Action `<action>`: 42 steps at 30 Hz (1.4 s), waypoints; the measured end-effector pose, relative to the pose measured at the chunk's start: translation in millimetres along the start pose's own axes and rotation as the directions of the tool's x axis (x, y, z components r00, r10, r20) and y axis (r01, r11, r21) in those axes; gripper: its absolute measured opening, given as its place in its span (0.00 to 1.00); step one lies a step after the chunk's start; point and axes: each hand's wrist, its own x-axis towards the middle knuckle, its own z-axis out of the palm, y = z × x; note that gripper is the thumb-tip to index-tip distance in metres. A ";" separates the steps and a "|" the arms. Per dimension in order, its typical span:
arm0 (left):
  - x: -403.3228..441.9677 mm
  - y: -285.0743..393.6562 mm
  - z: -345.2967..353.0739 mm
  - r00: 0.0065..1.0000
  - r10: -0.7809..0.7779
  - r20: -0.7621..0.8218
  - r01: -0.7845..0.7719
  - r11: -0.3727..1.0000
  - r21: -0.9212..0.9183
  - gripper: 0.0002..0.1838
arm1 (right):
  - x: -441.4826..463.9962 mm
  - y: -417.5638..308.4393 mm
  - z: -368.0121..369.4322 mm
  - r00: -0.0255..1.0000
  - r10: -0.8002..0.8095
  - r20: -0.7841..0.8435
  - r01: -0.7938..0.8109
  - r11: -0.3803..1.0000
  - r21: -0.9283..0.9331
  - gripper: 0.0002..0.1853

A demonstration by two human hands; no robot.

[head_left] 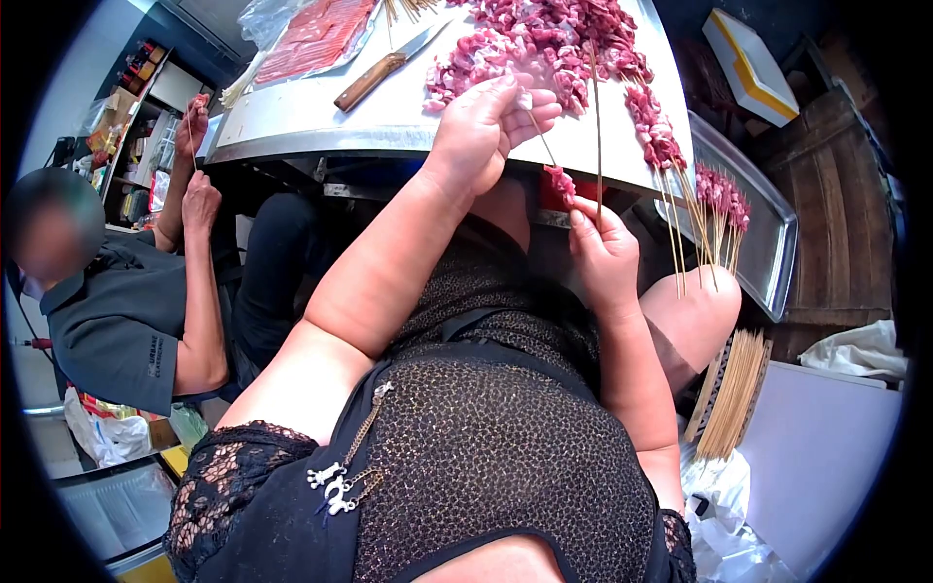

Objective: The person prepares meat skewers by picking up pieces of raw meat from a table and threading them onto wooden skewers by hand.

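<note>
The left hand (476,131) pinches a pale piece (524,100) at the far tip of a thin skewer (542,138); the right hand (607,255) grips its near end, beside threaded meat (560,185). The skewer slants far and left, over the desk's (389,133) near edge. A longer stick (597,121) points far from the right hand. Beyond lies the meat pile (559,49); left of it, a knife (369,82) points far-right. Loaded skewers (653,126) hang bare ends nearward at right. A co-worker (126,321) sits left.

One head-worn camera looks forward and steeply down from above
</note>
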 end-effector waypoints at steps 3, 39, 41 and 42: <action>-2.7 -4.1 4.4 0.999 0.016 -0.036 -0.014 0.998 0.063 0.15 | 1.0 1.0 -0.5 1.000 -0.006 0.002 0.006 1.000 -0.006 0.10; 65.8 16.3 19.8 0.934 -0.170 0.314 -0.354 -0.548 0.758 0.11 | 18.1 -0.2 -19.7 0.994 -0.004 -0.111 0.031 0.969 0.247 0.11; 68.6 22.5 13.7 0.943 -0.123 0.308 -0.332 -0.376 0.865 0.11 | 17.8 -1.0 -19.5 0.996 0.000 -0.093 0.026 0.961 0.277 0.11; 67.5 28.4 14.2 0.953 -0.083 0.293 -0.303 -0.182 0.935 0.11 | 18.2 -1.7 -19.3 0.995 -0.005 -0.098 0.033 0.959 0.281 0.11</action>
